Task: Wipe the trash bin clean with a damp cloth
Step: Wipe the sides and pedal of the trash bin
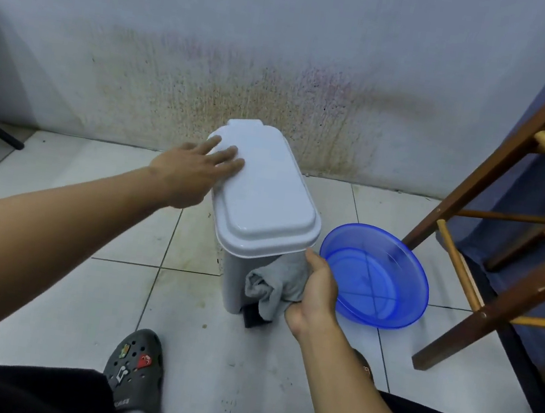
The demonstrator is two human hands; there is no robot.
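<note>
Left hand spread flat on the lid, right hand clutching the cloth against the trash bin; a wide stroke toward 3 o'clock may upset the blue basin.

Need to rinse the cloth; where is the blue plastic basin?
Head view: the round blue plastic basin sits on the tiled floor, right of the white plastic trash bin.

The pale grey pedal bin stands upright on the tiled floor, its lid closed and its black pedal at the near side. A crumpled grey cloth lies against its front wall, just under the lid's rim.
</note>
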